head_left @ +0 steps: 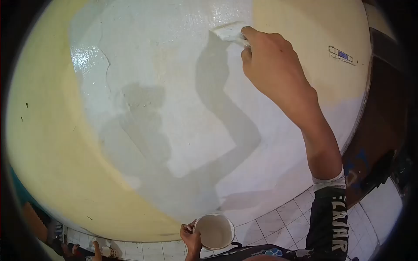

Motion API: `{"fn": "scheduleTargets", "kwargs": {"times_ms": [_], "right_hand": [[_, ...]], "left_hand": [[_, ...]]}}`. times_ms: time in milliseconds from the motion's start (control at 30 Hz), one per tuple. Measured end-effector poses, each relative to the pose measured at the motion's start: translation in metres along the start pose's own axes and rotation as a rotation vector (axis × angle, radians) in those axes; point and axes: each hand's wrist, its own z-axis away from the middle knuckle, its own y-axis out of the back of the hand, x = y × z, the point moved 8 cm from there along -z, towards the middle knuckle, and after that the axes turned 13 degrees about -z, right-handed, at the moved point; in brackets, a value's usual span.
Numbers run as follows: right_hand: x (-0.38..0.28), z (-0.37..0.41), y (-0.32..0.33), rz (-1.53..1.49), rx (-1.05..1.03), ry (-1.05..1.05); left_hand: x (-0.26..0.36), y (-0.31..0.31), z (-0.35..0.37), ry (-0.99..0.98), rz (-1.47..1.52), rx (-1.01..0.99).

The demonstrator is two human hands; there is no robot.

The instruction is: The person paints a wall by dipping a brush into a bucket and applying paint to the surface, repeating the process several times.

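My right hand [272, 56] is raised at the upper middle, its fingers closed on a white-coated brush [229, 32] that touches the wall [174, 65]. Around the brush the wall is whitish and partly shiny, with yellow areas at the left and upper right. Low in the view, my left hand [190, 237] grips the rim of a round bucket [214, 232] with pale liquid inside. A shadow of my head and arm falls across the white area.
White floor tiles [278, 224] run along the wall's foot. At the bottom left, another person's hand [96, 251] is near a small container [106, 251]. A dark brown surface [381, 117] stands at the right. The wall carries a small blue label [343, 55].
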Motion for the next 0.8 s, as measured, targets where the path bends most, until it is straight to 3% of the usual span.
{"fn": "scheduleTargets", "kwargs": {"times_ms": [300, 367, 400, 467, 500, 567, 667, 733, 800], "right_hand": [[-0.009, -0.027, 0.081, 0.039, 0.259, 0.041], [-0.024, -0.037, 0.094, -0.164, 0.031, -0.178], [-0.021, -0.047, 0.08, -0.163, 0.031, -0.178], [-0.033, -0.055, 0.08, 0.034, 0.646, 0.282], [-0.02, -0.061, 0.07, 0.032, 0.643, 0.28], [0.007, -0.082, 0.022, 0.029, 0.208, 0.255], [0.018, -0.011, -0.033, 0.068, 0.149, 0.159], [0.018, 0.025, -0.038, 0.024, 0.123, 0.135], [0.031, 0.043, -0.04, 0.048, -0.028, -0.004]], "left_hand": [[-0.006, -0.002, 0.004, 0.006, 0.024, 0.026], [-0.013, -0.002, 0.002, -0.004, 0.032, 0.024], [-0.011, -0.002, 0.002, -0.004, 0.033, 0.024], [-0.008, -0.003, 0.002, 0.011, 0.006, 0.035], [-0.006, -0.004, 0.003, 0.013, 0.004, 0.036], [-0.005, -0.005, 0.004, 0.022, -0.012, 0.018], [-0.007, -0.008, 0.005, 0.035, 0.021, 0.016], [-0.011, -0.008, 0.004, 0.037, 0.017, 0.013], [-0.011, -0.006, 0.004, 0.035, 0.009, 0.01]]}}
